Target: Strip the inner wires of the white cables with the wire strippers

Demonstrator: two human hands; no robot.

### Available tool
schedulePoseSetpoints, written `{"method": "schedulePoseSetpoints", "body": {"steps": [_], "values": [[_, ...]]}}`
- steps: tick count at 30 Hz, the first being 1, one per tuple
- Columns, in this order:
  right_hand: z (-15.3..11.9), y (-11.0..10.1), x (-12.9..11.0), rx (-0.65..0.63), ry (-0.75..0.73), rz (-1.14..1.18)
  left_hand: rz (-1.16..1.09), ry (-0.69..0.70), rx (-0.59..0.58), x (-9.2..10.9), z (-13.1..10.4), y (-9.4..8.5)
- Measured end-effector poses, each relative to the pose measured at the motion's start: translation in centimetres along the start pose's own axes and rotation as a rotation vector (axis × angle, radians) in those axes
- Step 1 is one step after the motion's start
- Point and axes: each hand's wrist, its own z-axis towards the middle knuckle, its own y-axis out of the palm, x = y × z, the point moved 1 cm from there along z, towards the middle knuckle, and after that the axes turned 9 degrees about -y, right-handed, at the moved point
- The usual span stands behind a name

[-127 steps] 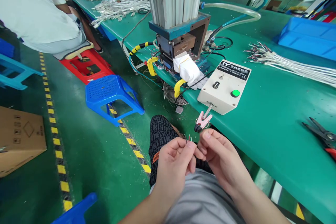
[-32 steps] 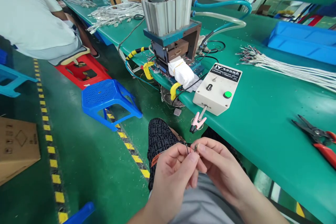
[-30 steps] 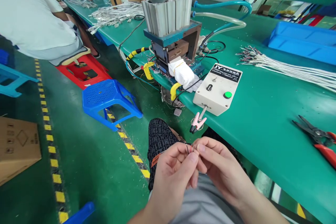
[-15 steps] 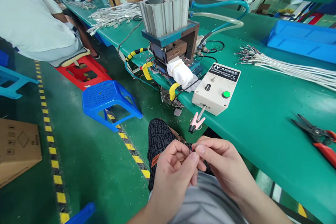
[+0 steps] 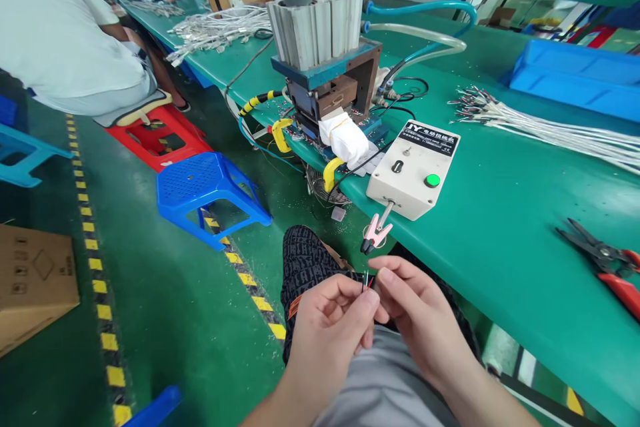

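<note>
Low in the head view, my left hand [image 5: 333, 327] is closed, its thumb and forefinger pinching several thin wires [image 5: 366, 279]. Black, red and pale wire ends stick up above the thumb; their lower run is hidden by the hand. Just beside them is my right hand [image 5: 417, 310], thumb and forefinger tips a little apart with nothing visible between them. Its curled lower fingers come close to the left thumb; contact there is unclear. Above the hands, a pink clip [image 5: 376, 233] with black tips sits on the shaft of a cream control box [image 5: 415, 170].
A press machine [image 5: 325, 73] stands behind the box on the green table [image 5: 500, 213]. To the right lie red-handled cutters [image 5: 600, 257], a white cable bundle [image 5: 550, 130] and a blue bin [image 5: 575, 83]. A blue stool [image 5: 193, 180] and a seated person [image 5: 65, 33] are left.
My right thumb and forefinger have parted and drawn slightly back from the wires. The wire ends now show upright and fanned above my left thumb.
</note>
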Motion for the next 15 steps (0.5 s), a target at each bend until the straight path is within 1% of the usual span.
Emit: {"method": "schedulePoseSetpoints", "body": {"steps": [1, 2, 3, 5, 7, 11, 15], "values": [[-0.2, -0.1, -0.2, 0.028, -0.087, -0.066, 0.012, 0.001, 0.013, 0.1, 0.0, 0.0], [-0.3, -0.1, -0.4, 0.024, -0.146, -0.11, 0.029, 0.003, 0.018, 0.2, 0.1, 0.1], [-0.5, 0.0, -0.6, -0.006, -0.173, -0.129, 0.048, 0.006, 0.018, 0.3, 0.1, 0.1], [-0.5, 0.3, -0.9, -0.087, -0.152, -0.12, 0.083, 0.011, 0.015, 0.4, 0.2, 0.1], [-0.4, 0.7, -1.1, -0.123, -0.11, -0.092, 0.1, 0.013, 0.013, 0.4, 0.3, 0.1], [0.0, 1.3, -1.1, -0.092, -0.068, -0.053, 0.077, 0.011, 0.016, 0.2, 0.3, 0.0], [0.2, 1.2, -0.5, -0.06, -0.055, -0.05, 0.072, 0.012, 0.069, -0.3, 0.4, -0.2]]}}
